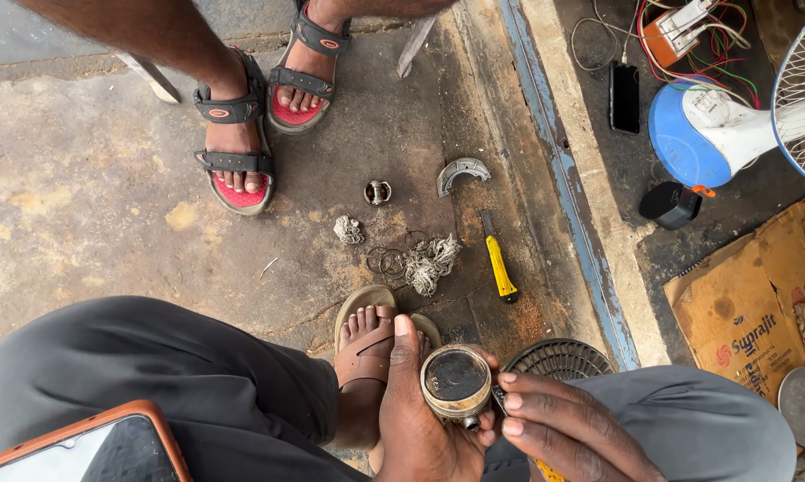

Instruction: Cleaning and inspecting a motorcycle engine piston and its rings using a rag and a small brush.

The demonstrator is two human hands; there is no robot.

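Observation:
My left hand point(417, 418) grips a round metal piston point(456, 381) with a dark sooty crown, thumb pointing up along its left side. My right hand point(563, 428) rests its fingertips against the piston's right side and seems to hold a small tool with a yellow handle point(548, 470), mostly hidden. Both hands sit between my knees in grey trousers, above my foot in a brown sandal point(367, 348).
On the concrete floor lie a yellow-handled utility knife point(499, 261), tangled metal scrapings and thin rings point(416, 261), a small metal part point(377, 192) and a curved metal piece point(461, 172). Another person's feet in red sandals point(241, 134) stand opposite. A phone point(85, 451) rests on my left thigh. A fan point(742, 116) stands right.

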